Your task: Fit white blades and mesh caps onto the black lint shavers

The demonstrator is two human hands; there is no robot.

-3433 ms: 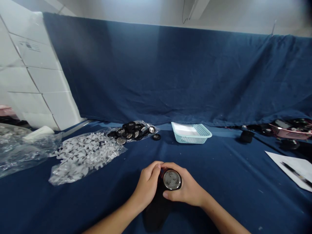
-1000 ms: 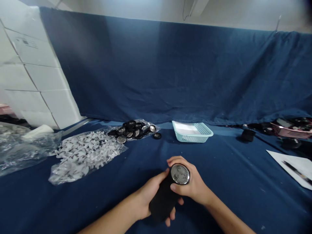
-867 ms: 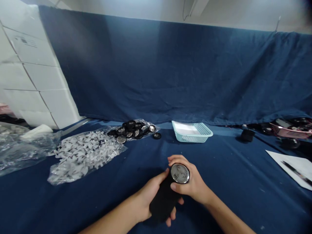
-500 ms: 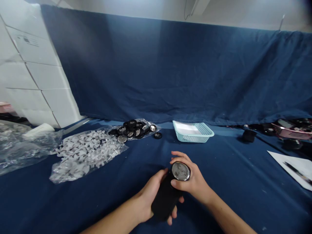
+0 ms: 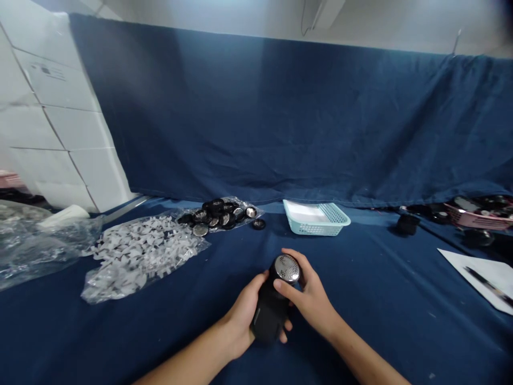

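A black fabric shaver [image 5: 269, 315] with a round, perforated metal head [image 5: 287, 268] is held above the blue cloth, its head tilted up and away from me. My left hand [image 5: 245, 315] wraps around the body from the left, and its fingertips show past the lower right side. With thumb and fingers, my right hand [image 5: 306, 291] grips the black rim around the metal head. Beyond both hands lies a heap of black ring caps with metal mesh [image 5: 224, 214] on a clear plastic bag, with one loose cap [image 5: 258, 224] beside it.
At left, a clear bag [image 5: 140, 254] spills small white plastic parts, beside another plastic bag [image 5: 36, 246]. A light blue basket [image 5: 318, 229] stands at the back. Toward the right are a small black block [image 5: 406, 224], a pink basket [image 5: 476, 218], and paper [image 5: 460, 259] with a pen [image 5: 487, 280].
Both hands have shifted slightly left with the fabric shaver, which now stands more upright. The right hand's fingers have moved closer around the head's rim.
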